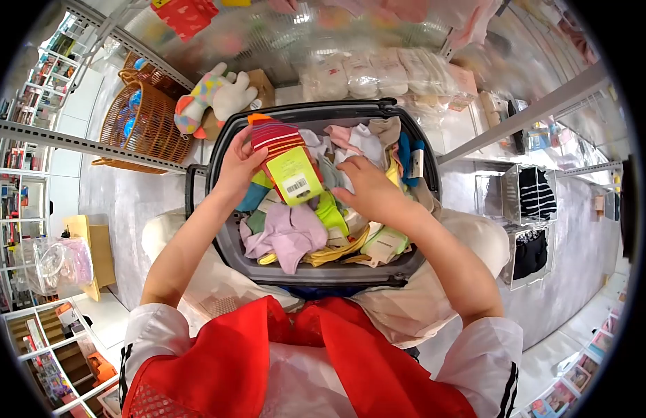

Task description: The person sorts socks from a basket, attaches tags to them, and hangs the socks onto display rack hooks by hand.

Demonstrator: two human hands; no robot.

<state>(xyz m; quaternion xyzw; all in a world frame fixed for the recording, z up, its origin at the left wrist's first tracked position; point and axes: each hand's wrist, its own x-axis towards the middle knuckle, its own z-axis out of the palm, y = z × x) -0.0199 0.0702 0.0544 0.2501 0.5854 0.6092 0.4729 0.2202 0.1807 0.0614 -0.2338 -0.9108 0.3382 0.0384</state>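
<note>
Red striped socks with a yellow-green barcode label [293,174] are held at their left edge by my left hand [240,161], fingers pressed on them. Below and around lies a grey, black-rimmed bin [232,237] full of mixed socks and small cloth items. My right hand [368,187] rests over the pile to the right of the striped socks, fingers bent and apart, with nothing visibly gripped. A lilac cloth item [288,233] lies at the front left of the bin. Blue rolled items [410,159] stand at its right side.
Wicker baskets [143,129] and plush toys [229,97] are at the back left. Plastic-wrapped packs [378,73] line the back. Metal shelf bars [93,145] run on both sides. Wire baskets with dark clothing [535,195] stand at the right.
</note>
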